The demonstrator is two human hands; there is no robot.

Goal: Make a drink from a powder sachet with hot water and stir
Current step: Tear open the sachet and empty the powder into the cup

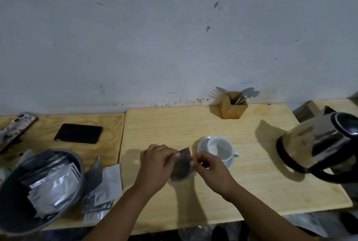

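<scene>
Pinching sachet (pixel 181 163) two-handed | cup (pixel 219 148) just behind | kettle (pixel 321 142) right

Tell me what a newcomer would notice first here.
Both hands, left hand and right hand, pinch a silver sachet at table centre, just in front of a white cup on its saucer. A steel kettle stands far right; a grey bowl of sachets sits far left.

Both forearms and hands (pixel 155 165) are bare, with no sleeves showing.
</scene>
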